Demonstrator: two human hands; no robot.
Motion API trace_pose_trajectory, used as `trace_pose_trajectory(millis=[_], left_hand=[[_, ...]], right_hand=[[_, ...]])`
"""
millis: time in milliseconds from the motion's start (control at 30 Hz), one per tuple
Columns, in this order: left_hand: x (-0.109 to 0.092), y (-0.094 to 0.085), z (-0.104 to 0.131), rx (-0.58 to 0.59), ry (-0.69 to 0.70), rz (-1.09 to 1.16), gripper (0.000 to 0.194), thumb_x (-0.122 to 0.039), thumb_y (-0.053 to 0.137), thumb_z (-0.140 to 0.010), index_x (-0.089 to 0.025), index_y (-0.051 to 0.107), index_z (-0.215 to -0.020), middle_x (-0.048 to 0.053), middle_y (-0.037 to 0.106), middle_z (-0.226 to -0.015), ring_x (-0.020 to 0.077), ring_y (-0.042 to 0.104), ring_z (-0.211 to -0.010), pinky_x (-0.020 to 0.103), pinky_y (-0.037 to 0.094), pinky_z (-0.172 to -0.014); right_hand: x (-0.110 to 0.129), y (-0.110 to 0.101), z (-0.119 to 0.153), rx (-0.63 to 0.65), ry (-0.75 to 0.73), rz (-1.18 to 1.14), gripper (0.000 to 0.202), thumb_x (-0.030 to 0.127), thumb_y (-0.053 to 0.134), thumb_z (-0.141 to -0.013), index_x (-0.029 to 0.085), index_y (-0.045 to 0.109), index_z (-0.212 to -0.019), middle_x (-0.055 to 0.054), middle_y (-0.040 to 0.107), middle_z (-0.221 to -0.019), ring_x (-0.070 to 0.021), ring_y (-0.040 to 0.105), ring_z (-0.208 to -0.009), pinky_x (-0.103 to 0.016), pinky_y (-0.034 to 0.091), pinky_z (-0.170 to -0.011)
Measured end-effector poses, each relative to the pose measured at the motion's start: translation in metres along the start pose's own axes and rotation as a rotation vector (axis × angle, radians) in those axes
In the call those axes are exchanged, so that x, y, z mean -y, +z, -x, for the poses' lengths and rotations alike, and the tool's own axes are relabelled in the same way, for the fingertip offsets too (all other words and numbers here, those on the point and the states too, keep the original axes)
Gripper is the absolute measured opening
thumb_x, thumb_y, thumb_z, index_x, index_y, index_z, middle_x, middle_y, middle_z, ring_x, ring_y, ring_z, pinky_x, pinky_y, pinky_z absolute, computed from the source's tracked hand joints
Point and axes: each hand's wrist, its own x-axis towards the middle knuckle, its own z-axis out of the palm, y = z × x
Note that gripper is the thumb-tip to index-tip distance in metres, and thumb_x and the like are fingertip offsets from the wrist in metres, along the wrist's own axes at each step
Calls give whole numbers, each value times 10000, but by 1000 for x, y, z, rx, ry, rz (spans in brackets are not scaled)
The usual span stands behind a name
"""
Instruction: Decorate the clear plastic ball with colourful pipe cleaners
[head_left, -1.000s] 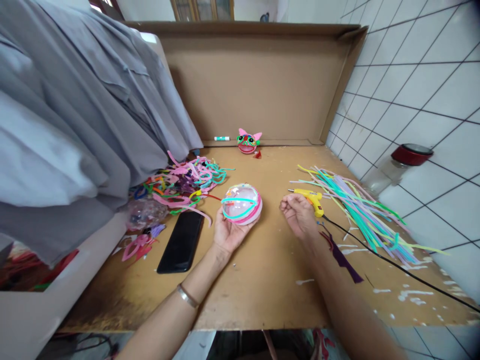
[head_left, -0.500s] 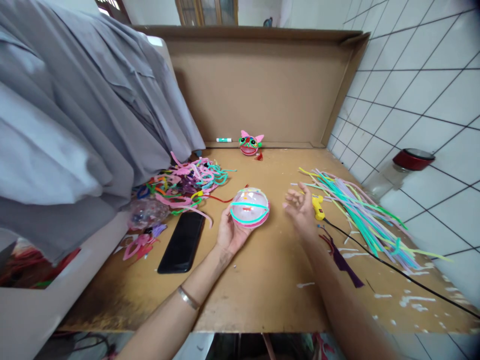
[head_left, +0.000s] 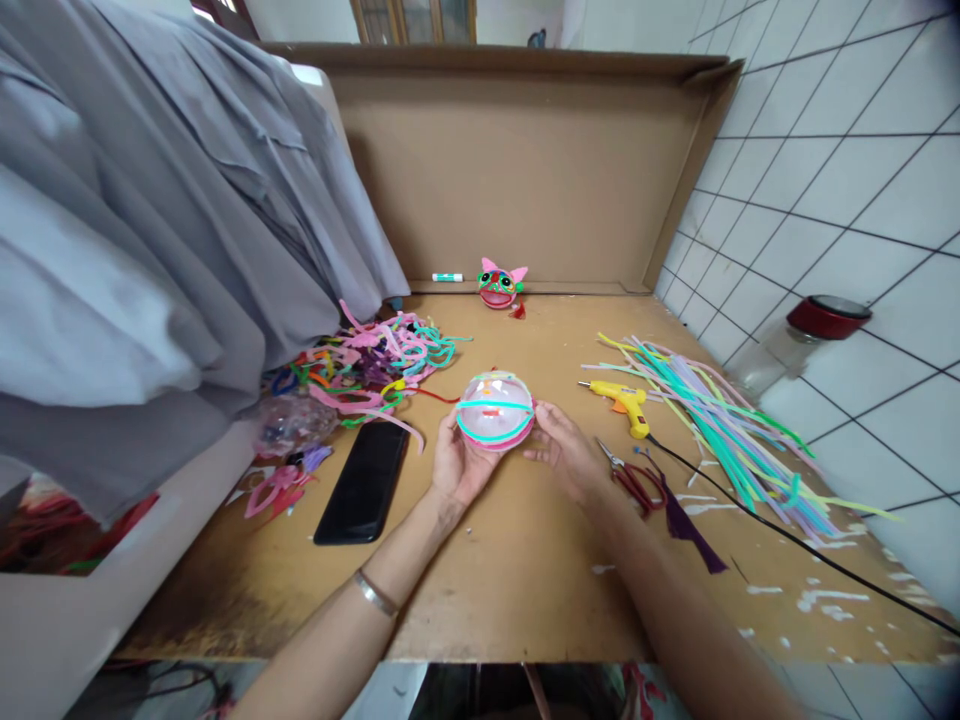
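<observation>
My left hand (head_left: 463, 462) is curled under the clear ball (head_left: 495, 411), its palm side hidden by the ball, held above the worktop (head_left: 517, 560). My right hand (head_left: 561, 450) has its fingers at the ball's right edge, seemingly touching, though the contact is hard to make out. The right forearm passes close to the scissors (head_left: 636, 482), beyond which lies the glue gun (head_left: 619, 402), its cord cut off at the view's edge.

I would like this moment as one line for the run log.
left hand: holding clear ball | right hand: at ball's right side | glue gun: on table | scissors: on table, beside right forearm
</observation>
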Motion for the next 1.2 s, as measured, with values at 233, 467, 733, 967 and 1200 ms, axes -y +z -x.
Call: trace_pose_trajectory(millis=[233, 467, 733, 967, 1200], left_hand=[[3, 2, 1, 31, 73, -65, 426, -316, 551, -850, -177, 569, -1252, 90, 649, -1245, 260, 549, -1216, 452, 428, -1045], [11, -4, 2, 145, 109, -283, 445, -282, 717, -754, -257, 577, -1175, 52, 550, -1348, 234, 538, -1192, 423, 448, -1000], [18, -8, 2, 194, 359, -471, 523, -256, 823, -642, -204, 602, -1113, 93, 555, -1316, 254, 451, -1289, 324, 363, -1067], [16, -4, 7, 208, 314, -456, 566, -211, 848, -596, -190, 611, -1109, 126, 533, -1345, 278, 480, -1261, 353, 378, -1049], [13, -8, 2, 251, 281, -451, 579, -172, 836, -604, -205, 611, -1136, 116, 526, -1376, 275, 437, -1315, 356, 355, -1082]], right_hand=[[-1, -4, -2, 50, 0, -141, 288, 436, 742, -721, 265, 653, -935, 7, 698, -935, -125, 634, -746, -221, 530, -584], [7, -24, -13, 167, -123, -240, 282, 448, 672, -764, 239, 671, -954, -31, 733, -986, -208, 667, -943, -360, 557, -781], [14, -29, -17, 146, -84, -271, 193, 392, 608, -746, 238, 661, -849, -47, 744, -937, -254, 649, -1048, -457, 530, -894], [11, -30, -18, 118, -104, -296, 203, 372, 605, -705, 242, 662, -850, -51, 740, -945, -268, 635, -1078, -474, 518, -917], [8, -32, -21, 108, -124, -309, 190, 342, 601, -697, 237, 667, -842, -53, 734, -1003, -269, 626, -1092, -480, 513, -931]])
